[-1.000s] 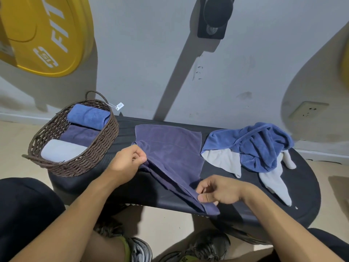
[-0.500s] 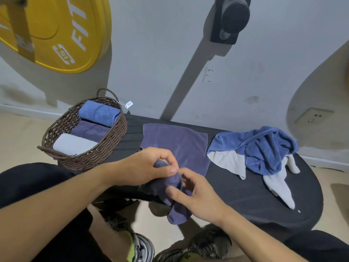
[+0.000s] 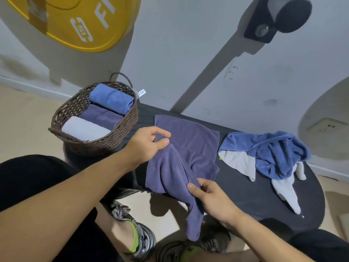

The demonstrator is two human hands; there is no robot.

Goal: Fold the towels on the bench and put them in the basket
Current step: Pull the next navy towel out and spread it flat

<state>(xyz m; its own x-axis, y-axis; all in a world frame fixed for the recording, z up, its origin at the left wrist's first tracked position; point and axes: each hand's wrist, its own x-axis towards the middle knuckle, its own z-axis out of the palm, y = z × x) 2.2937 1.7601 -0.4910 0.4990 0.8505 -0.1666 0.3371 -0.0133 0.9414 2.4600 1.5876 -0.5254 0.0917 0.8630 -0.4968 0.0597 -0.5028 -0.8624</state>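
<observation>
My left grip [image 3: 149, 143] reaches forward with the forearm bare, thumb and fingers curled and pinching a fold of cloth. My right grip [image 3: 213, 199] sits lower and nearer me, thumb on top, pinching cloth too.

Wall, upper left: round yellow weight plate [image 3: 79, 21], white lettering.
Wall, upper right: black padded roller [image 3: 279, 14].
Wall, right: pale socket [image 3: 327, 126].

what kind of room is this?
Likely a gym: a yellow weight plate leans by the wall, and the towels lie on a black padded bench. The left hand and right hand grip a purple towel.
</observation>
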